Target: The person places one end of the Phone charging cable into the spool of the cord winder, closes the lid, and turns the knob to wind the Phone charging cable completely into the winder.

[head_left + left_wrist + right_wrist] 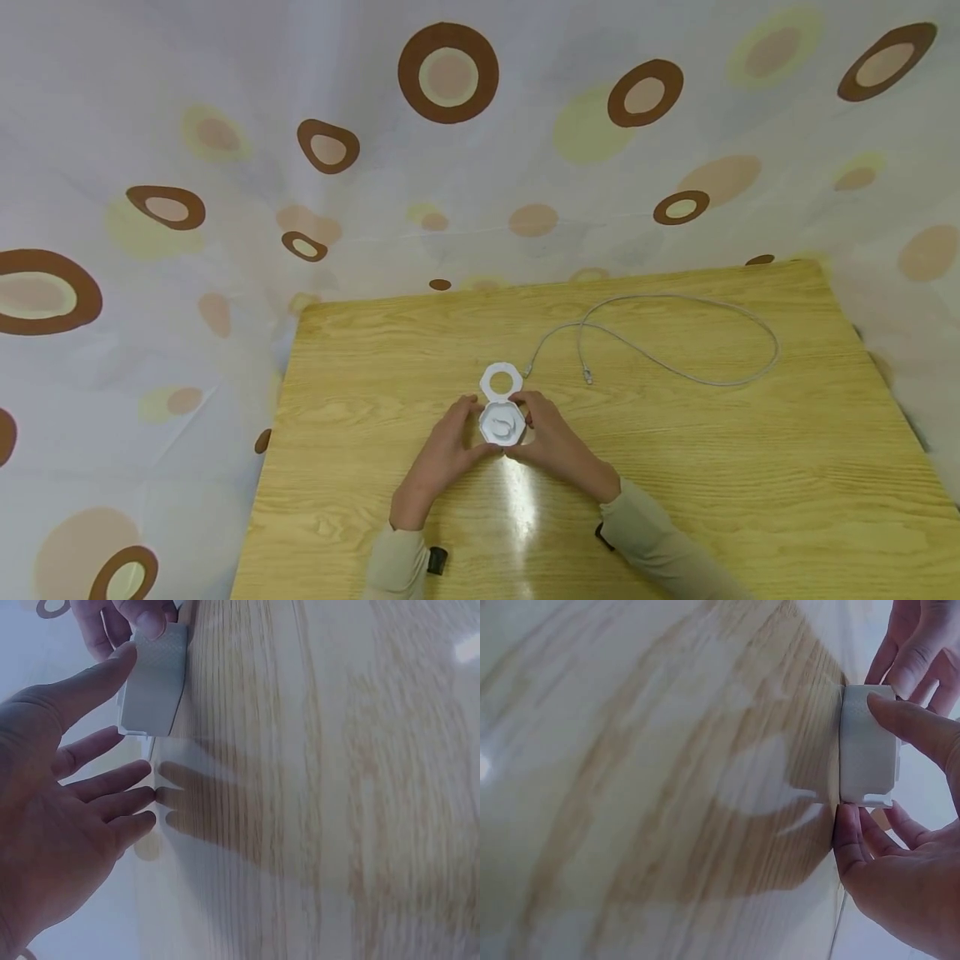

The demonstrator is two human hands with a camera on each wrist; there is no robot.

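Note:
A small white hexagonal case (485, 437) stands on the wooden table between both hands. Its lid (487, 385), a ring with a round hole, is hinged back on the far side. A white rounded piece (502, 427) shows inside. My left hand (445, 454) holds the case from the left, thumb at the near wall (152, 697) and forefinger at the side, the other fingers spread straight below. On the right, my right hand (557, 448) grips it, its thumb on the near wall and fingertips at the side by the table.
A thin pale cable (660, 295) lies looped on the table (750, 467) behind and to the right, one plug (588, 377) pointing toward me, the other end (528, 369) near the lid. Sheeting with brown and pastel rounded shapes (448, 73) hangs behind the table and along its sides.

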